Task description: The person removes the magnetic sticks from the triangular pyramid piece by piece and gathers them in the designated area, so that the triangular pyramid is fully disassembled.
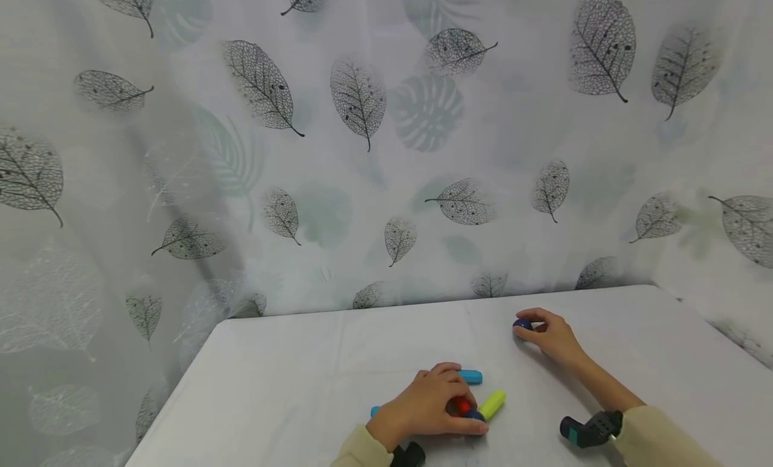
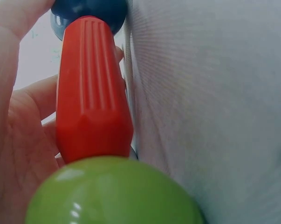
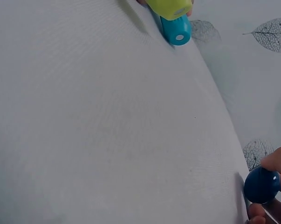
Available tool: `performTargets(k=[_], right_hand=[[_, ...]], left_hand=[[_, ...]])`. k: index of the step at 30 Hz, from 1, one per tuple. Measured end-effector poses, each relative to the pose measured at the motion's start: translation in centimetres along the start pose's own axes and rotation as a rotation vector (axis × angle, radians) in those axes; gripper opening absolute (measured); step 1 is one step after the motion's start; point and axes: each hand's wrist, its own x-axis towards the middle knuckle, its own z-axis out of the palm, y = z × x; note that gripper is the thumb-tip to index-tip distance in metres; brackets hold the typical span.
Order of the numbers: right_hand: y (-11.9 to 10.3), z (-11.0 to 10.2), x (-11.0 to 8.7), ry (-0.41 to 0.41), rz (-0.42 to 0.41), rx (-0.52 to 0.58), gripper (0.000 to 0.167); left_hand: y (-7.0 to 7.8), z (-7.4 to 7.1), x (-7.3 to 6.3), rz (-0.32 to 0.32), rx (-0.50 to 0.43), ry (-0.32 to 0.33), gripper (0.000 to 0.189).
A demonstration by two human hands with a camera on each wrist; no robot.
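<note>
At the front middle of the table, my left hand (image 1: 425, 403) grips a dark blue ball (image 2: 93, 9), its thumb along the ball's near side. A ridged red stick (image 2: 91, 84) joins that ball to a green ball (image 2: 112, 196), which shows large in the left wrist view. Just beyond lie a yellow-green stick (image 1: 492, 404) and a light blue stick (image 1: 470, 377), partly hidden by the hand. Farther back on the right, my right hand (image 1: 558, 343) pinches another dark blue ball (image 3: 262, 185) between thumb and fingers, at the table surface.
A white cloth covers the table (image 1: 290, 386). Another light blue piece (image 1: 374, 410) peeks out left of my left wrist. Behind the table's far edge hangs a leaf-patterned curtain (image 1: 362, 185).
</note>
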Motion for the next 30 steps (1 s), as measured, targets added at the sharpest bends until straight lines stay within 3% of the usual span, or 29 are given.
performTargets(k=[17,26,30], right_hand=[[-1.1,-0.8,-1.1,0.013,0.016,0.019,0.045],[-1.4,-0.9,-2.6,0.107,-0.161,0.065,0.032],[-1.6,-0.7,-3.7,0.097,-0.206,0.1,0.029]], left_hand=[[0.0,0.1,-0.1,-0.006,0.001,-0.003,0.034],[0.0,0.1,-0.1,0.008,-0.084,0.048,0.031],[0.0,0.1,0.0,0.002,-0.132,0.065,0.029]])
